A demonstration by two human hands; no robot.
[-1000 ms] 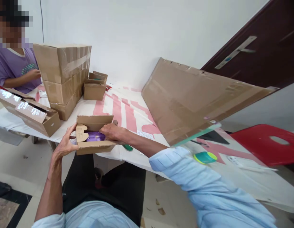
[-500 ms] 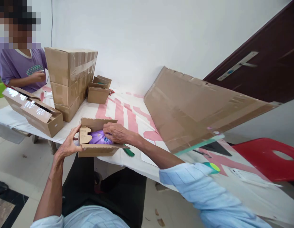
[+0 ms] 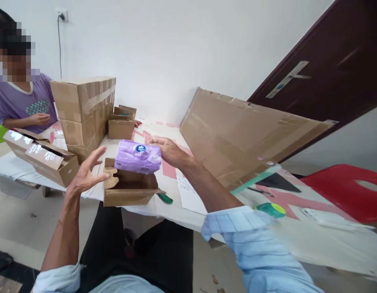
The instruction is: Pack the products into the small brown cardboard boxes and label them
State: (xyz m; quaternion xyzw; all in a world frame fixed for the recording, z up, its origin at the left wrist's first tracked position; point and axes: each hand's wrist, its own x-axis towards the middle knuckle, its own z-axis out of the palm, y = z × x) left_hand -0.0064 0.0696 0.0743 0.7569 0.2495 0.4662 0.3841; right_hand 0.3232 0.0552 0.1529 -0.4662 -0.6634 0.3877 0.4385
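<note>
- While our right fingers are clenched on the purple pack (image 3: 136, 158) by its upper right corner, our left fingers are released and spread wide, thumb well apart.
- Right hand (image 3: 168, 150) sits at the pack's right end; some fingertips are hidden behind it.
- Left hand (image 3: 86, 175) is at the left end of the open box (image 3: 130, 197). Thumb tip is right by the end flap (image 3: 110, 177); we can't tell if it's touching.
- Pack is raised over the box, slightly tilted, blue logo toward us, covering part of the back wall in our view.
- Box stands at the near edge of the tabletop (image 3: 176, 213); we can't tell if it overhangs.
- Our room on the right: a green object (image 3: 165, 198) just beside the box, then written paper (image 3: 188, 193) under our forearm, then the big cardboard panel (image 3: 237, 138).
- Our room on the left: a long carton (image 3: 64, 171) near the left hand, stacked cartons (image 3: 84, 106) behind.
</note>
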